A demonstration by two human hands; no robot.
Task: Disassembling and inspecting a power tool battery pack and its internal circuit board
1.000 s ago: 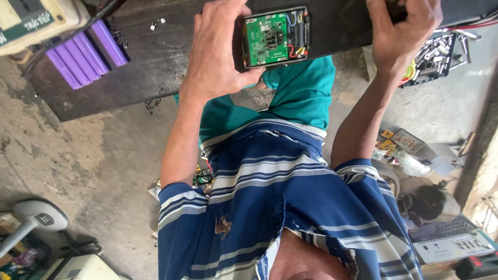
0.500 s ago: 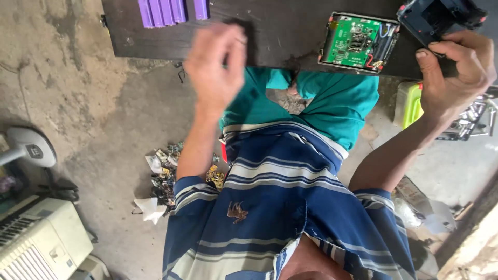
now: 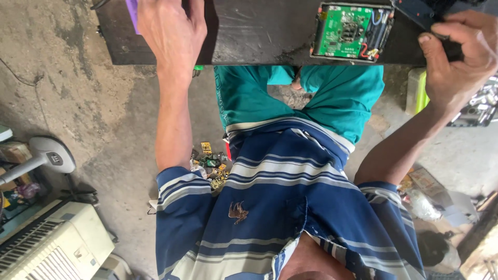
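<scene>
A dark, scuffed board (image 3: 249,36) spans the person's lap above the rough concrete floor (image 3: 88,114). On it sits an open black case showing a green circuit board (image 3: 350,31) with red and black wires. The left hand (image 3: 171,31) lies flat on the board, fingers spread beside a purple block (image 3: 132,9). The right hand (image 3: 454,57) is curled around a black part (image 3: 423,13).

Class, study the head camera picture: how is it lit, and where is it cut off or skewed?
Head view: soft even daylight, no harsh glare; the dark board reads nearly black; the left hand and right hand are cropped at the top edge; the wide lens stretches the striped shirt.
</scene>
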